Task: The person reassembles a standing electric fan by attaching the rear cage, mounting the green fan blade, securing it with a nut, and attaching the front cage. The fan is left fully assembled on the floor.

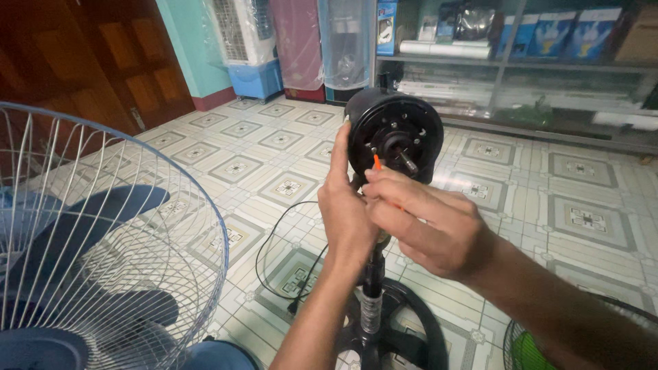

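— Where is the round black plastic fan motor housing (394, 133)?

— Atop its black stand pole (371, 301), between both hands. The left hand (346, 205) cups its left edge, fingers loosely curled against it. The right hand (428, 226) pinches a thin orange-tipped tool (377, 162), its tip at the housing's face beside the bare metal shaft (407, 162).

— Around it?

— A wire fan grille with blue blades (96, 253) at left, a black cord (288, 257) on the patterned tile floor (548, 199).

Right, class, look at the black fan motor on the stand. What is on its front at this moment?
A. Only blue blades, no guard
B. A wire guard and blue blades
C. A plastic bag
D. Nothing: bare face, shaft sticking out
D: the motor housing shows its bare round face with the shaft sticking out, while a wire guard with blue blades stands apart at the left.
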